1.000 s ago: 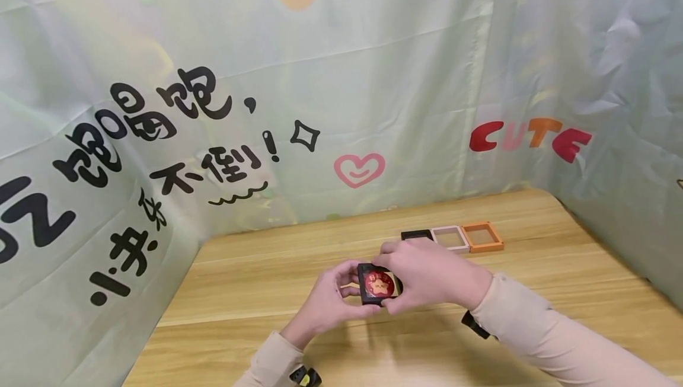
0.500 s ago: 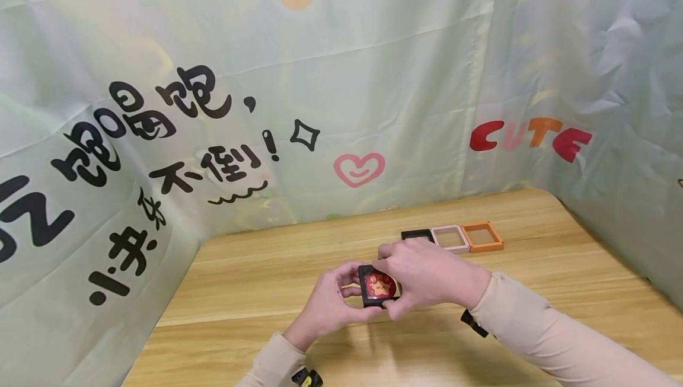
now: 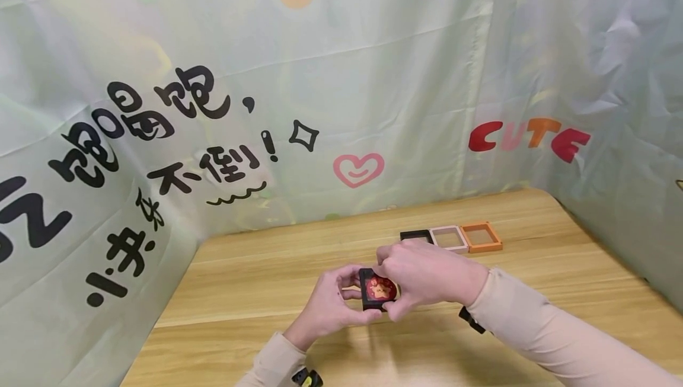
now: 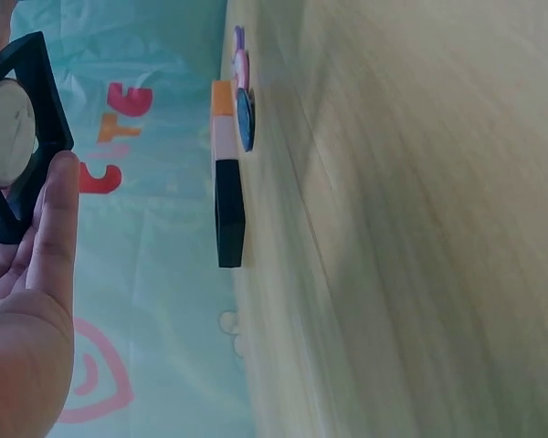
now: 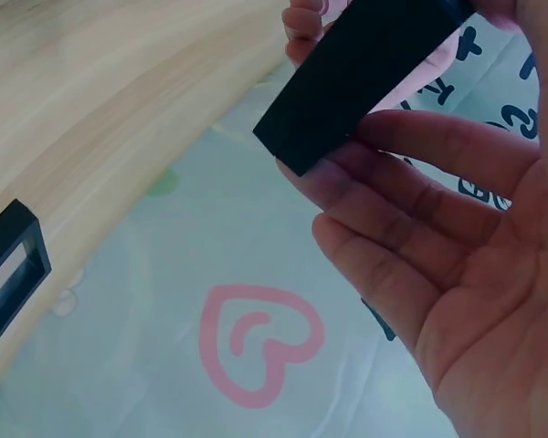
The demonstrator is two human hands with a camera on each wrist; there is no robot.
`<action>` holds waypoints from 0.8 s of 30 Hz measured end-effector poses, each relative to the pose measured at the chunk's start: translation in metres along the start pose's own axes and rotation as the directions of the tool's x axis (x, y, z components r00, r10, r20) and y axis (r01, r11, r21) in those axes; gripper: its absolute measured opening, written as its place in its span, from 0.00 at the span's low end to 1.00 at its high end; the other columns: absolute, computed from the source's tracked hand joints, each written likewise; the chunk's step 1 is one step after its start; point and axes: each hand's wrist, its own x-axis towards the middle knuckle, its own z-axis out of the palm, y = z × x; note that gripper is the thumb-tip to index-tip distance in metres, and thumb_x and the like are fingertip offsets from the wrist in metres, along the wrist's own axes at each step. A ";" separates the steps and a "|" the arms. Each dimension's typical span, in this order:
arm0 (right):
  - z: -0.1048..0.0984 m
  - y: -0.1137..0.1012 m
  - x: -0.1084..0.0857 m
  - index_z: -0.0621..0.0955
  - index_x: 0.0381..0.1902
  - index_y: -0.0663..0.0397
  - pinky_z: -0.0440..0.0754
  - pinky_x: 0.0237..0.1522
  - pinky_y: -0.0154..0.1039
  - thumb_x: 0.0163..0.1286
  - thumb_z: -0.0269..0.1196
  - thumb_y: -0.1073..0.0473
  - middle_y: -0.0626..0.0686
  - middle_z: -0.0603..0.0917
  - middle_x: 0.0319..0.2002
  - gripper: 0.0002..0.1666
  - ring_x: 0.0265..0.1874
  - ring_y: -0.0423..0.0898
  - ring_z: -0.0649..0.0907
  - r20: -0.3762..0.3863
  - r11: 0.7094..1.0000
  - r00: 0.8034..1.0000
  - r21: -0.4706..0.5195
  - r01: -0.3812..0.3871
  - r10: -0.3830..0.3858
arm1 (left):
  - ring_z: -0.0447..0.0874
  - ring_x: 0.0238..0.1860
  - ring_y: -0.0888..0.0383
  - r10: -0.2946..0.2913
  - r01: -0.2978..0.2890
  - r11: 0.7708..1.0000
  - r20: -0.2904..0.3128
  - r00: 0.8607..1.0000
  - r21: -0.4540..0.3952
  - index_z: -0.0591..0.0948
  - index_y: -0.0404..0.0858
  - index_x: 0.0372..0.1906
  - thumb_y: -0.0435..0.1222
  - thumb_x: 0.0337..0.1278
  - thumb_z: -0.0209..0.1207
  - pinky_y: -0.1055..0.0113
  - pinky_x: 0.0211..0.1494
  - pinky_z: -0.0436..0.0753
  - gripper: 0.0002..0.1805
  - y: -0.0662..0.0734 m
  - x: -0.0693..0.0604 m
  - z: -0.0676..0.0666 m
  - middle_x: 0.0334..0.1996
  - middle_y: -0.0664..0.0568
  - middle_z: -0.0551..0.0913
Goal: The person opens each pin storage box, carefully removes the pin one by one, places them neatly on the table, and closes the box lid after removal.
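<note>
Both hands hold a small square black display frame (image 3: pixel 366 301) above the table, upright and tilted. Inside its clear window sits a round red badge (image 3: pixel 381 287) with a yellow star; its pale back (image 4: pixel 7 132) shows in the left wrist view. My left hand (image 3: pixel 331 299) grips the frame's left side, thumb below and fingers behind. The right hand (image 3: pixel 427 271) pinches the right side, covering that edge in the head view. In the right wrist view the frame's dark side wall (image 5: pixel 347 87) lies between the right hand's fingers and thumb.
Further back on the wooden table (image 3: pixel 240 280) lie a black frame (image 3: pixel 416 234), a pink frame (image 3: pixel 449 237) and an orange frame (image 3: pixel 482 237) in a row. Several round flat pieces, one blue (image 4: pixel 245 119), lie near them. A printed cloth (image 3: pixel 405 79) encloses the table.
The held frame has sunk slightly and turned a little, so a gold strip at its right no longer shows. Both hands keep their hold with barely any movement.
</note>
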 end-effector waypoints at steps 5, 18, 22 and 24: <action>0.001 -0.002 0.001 0.78 0.23 0.40 0.63 0.17 0.27 0.48 0.75 0.44 0.39 0.73 0.25 0.16 0.17 0.33 0.67 0.021 1.000 1.000 -0.013 -0.006 0.006 | 0.92 0.49 0.59 -0.011 0.011 1.000 -0.005 1.000 0.002 0.84 0.40 0.61 0.33 0.47 0.81 0.63 0.56 0.93 0.32 -0.001 0.000 0.000 0.52 0.49 0.91; 0.004 -0.007 0.003 0.77 0.22 0.43 0.64 0.15 0.28 0.46 0.75 0.44 0.41 0.73 0.24 0.18 0.17 0.34 0.68 0.002 0.995 1.000 -0.099 0.028 -0.028 | 0.92 0.50 0.59 -0.011 0.011 0.999 -0.023 1.000 -0.032 0.84 0.40 0.62 0.31 0.48 0.81 0.62 0.55 0.94 0.32 -0.007 -0.001 0.002 0.52 0.48 0.91; 0.004 -0.006 0.003 0.79 0.24 0.43 0.64 0.17 0.27 0.48 0.74 0.43 0.40 0.73 0.25 0.17 0.17 0.33 0.68 0.012 0.997 1.000 -0.071 0.022 -0.021 | 0.92 0.49 0.59 -0.005 0.004 0.999 -0.016 1.000 -0.048 0.84 0.39 0.62 0.31 0.49 0.80 0.62 0.55 0.94 0.32 -0.007 -0.001 0.002 0.54 0.47 0.90; 0.003 -0.004 0.003 0.80 0.26 0.43 0.64 0.17 0.26 0.48 0.74 0.43 0.40 0.73 0.25 0.16 0.18 0.33 0.68 0.015 0.998 1.000 -0.055 0.018 -0.017 | 0.91 0.49 0.59 -0.002 0.002 0.999 -0.010 1.000 -0.053 0.84 0.39 0.62 0.31 0.49 0.79 0.62 0.56 0.94 0.32 -0.007 -0.001 0.001 0.54 0.47 0.89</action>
